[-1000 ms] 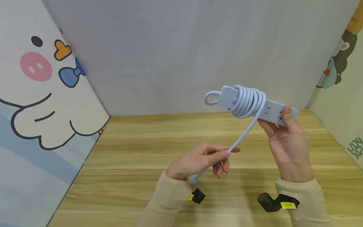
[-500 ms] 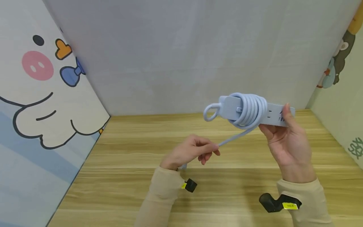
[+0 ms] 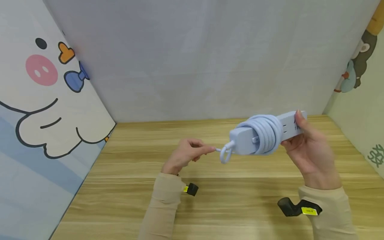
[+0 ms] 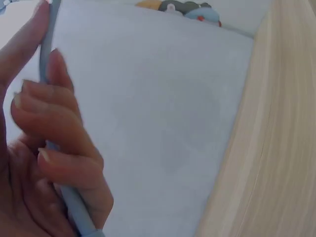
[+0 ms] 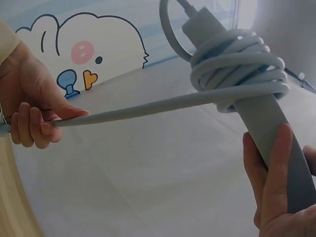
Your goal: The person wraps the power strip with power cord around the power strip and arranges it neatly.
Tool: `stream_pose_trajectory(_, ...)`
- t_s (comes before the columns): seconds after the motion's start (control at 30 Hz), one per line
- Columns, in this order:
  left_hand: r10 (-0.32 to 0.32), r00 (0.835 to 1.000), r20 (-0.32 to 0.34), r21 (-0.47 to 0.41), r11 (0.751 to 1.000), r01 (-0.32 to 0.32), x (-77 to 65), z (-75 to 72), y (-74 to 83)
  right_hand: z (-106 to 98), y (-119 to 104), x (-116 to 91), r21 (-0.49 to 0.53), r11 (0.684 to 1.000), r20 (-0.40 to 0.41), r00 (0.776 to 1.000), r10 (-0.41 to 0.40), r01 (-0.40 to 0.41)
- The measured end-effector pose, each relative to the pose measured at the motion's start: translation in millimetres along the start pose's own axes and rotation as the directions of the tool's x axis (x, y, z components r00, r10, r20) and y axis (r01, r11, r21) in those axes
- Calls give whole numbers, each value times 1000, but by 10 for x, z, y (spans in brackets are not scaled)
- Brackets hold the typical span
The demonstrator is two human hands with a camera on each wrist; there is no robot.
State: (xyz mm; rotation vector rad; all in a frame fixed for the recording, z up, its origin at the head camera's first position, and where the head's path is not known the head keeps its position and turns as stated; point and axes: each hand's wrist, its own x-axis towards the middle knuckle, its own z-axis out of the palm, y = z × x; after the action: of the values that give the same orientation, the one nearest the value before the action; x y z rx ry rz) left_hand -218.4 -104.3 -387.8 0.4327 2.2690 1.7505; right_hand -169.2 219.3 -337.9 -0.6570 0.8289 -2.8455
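Note:
A pale blue power strip (image 3: 289, 125) is held above the table, its cord wound in several coils (image 3: 268, 135) around its middle. My right hand (image 3: 315, 158) grips the socket end, thumb on the face and fingers beneath. Out to the left, my left hand (image 3: 186, 154) pinches the cord's free length between thumb and fingertips. In the right wrist view that cord (image 5: 143, 109) runs straight from the coils to the left hand. The left wrist view has the cord (image 4: 76, 210) passing along the palm behind curled fingers. A short cord loop (image 3: 225, 155) sticks out of the strip's near end.
A wood-grain table (image 3: 126, 200) lies under both hands. Behind it stands a pale grey wall (image 3: 192, 60), with cartoon-printed panels at left (image 3: 36, 116) and right (image 3: 357, 110). Black cameras are strapped to both wrists, including the right wrist camera (image 3: 295, 207).
My left hand has moved left and slightly up, drawing the cord around behind the strip's looped end. The strip's looped end has tipped down toward me; the right hand keeps its grip.

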Motion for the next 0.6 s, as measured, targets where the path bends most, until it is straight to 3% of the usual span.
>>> stream_pose_trajectory(0.13,-23,987,-161,53,998,32,-31,-34,24,-156,-9,18,-213,975,140,986,94,-63)
stream_pose_trajectory(0.27,-31,977,-213,40,998,40,-52,-26,80,-243,-27,18,-423,902,188,966,180,-86)
stream_pose_trajectory(0.37,-54,966,-254,5,998,57,-57,2,109,-224,-18,11,-587,806,175,961,213,-72)
stream_pose_trajectory(0.47,-62,947,-317,-20,998,59,-66,36,137,-165,14,7,-730,680,128,964,235,-68)
stream_pose_trajectory(0.6,-60,917,-394,-45,998,46,-75,78,182,-68,77,12,-842,526,27,963,268,-123)
